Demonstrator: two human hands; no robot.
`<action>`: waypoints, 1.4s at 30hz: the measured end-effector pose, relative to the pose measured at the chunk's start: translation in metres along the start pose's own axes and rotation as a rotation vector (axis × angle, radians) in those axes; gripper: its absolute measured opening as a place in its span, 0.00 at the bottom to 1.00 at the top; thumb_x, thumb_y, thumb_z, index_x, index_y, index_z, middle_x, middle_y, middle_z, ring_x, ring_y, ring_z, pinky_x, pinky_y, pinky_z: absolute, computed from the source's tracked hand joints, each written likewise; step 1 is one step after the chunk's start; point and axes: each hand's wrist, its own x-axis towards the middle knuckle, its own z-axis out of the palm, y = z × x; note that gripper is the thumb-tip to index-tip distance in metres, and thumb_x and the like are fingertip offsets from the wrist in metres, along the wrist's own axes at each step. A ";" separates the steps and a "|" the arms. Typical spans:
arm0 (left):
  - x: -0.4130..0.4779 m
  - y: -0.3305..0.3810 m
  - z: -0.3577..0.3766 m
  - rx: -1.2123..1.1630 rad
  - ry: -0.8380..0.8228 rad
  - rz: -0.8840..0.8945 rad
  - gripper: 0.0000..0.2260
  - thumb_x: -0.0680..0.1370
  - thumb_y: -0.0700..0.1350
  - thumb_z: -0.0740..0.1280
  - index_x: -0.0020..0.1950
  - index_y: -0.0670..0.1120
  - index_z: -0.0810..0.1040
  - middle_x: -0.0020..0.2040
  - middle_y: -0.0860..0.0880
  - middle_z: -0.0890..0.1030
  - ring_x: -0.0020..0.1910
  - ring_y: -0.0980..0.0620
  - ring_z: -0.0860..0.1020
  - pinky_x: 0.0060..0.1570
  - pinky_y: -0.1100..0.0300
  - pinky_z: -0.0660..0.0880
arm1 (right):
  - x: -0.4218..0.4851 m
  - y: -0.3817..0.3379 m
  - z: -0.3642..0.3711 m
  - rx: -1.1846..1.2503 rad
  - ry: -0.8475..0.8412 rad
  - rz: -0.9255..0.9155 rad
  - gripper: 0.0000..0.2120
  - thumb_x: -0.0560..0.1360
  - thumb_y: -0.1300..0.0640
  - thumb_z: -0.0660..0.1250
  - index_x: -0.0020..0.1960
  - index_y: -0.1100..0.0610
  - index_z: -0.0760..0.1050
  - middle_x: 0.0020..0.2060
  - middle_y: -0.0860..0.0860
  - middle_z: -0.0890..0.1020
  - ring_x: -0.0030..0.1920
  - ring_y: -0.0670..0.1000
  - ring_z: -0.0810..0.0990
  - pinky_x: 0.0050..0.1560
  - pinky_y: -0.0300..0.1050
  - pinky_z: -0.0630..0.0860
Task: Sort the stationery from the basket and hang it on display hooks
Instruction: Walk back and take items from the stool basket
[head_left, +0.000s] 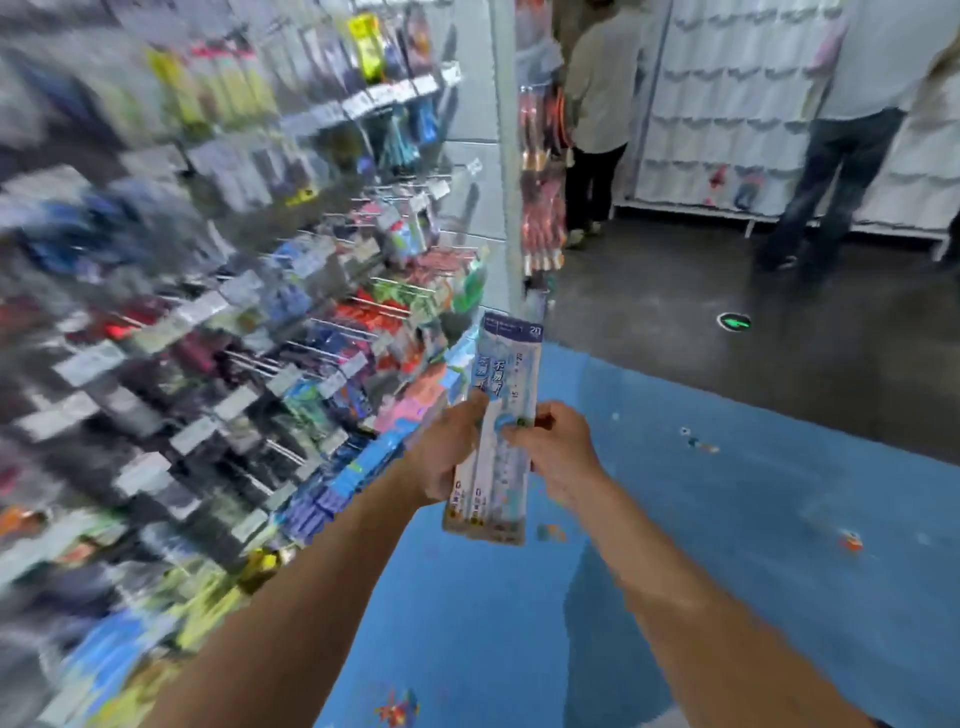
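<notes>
— Where are the packs (508, 374)?
— In both my hands, held close together. My left hand (447, 454) grips their lower half, and my right hand (558, 452) pinches the front one at mid-length. They stand nearly upright, header end up.
— And the hooks?
— The rack of hooks (311, 353) is to my left, blurred, and my left hand is nearer to it. No basket is in view.

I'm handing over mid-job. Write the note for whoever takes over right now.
Left hand: grips the blue-and-white packets from their left side.
Right hand: fingers pinch the same packets at their right edge.
The display rack with its hooks is on the left, blurred. The basket is not in view.
Done: packets in hand.
Left: find a matching hook and hang them.
</notes>
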 end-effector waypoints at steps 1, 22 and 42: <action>-0.006 0.007 -0.020 -0.027 0.030 0.029 0.20 0.88 0.53 0.53 0.56 0.45 0.83 0.47 0.42 0.86 0.41 0.47 0.86 0.40 0.56 0.83 | 0.005 -0.011 0.022 -0.008 -0.055 0.003 0.20 0.63 0.60 0.78 0.43 0.69 0.72 0.36 0.60 0.76 0.36 0.54 0.76 0.36 0.57 0.76; 0.033 0.204 -0.240 0.000 0.712 0.265 0.20 0.84 0.56 0.64 0.60 0.38 0.77 0.43 0.42 0.81 0.38 0.46 0.80 0.44 0.50 0.80 | 0.232 -0.198 0.225 -0.120 -0.700 -0.084 0.08 0.79 0.64 0.70 0.51 0.52 0.76 0.54 0.60 0.82 0.53 0.59 0.82 0.54 0.62 0.79; 0.212 0.108 -0.450 -0.280 1.040 0.234 0.38 0.63 0.70 0.78 0.65 0.50 0.80 0.67 0.37 0.78 0.65 0.35 0.78 0.67 0.33 0.73 | 0.471 -0.066 0.356 -0.767 -0.938 0.034 0.18 0.79 0.64 0.62 0.69 0.62 0.68 0.56 0.56 0.78 0.53 0.53 0.78 0.52 0.44 0.76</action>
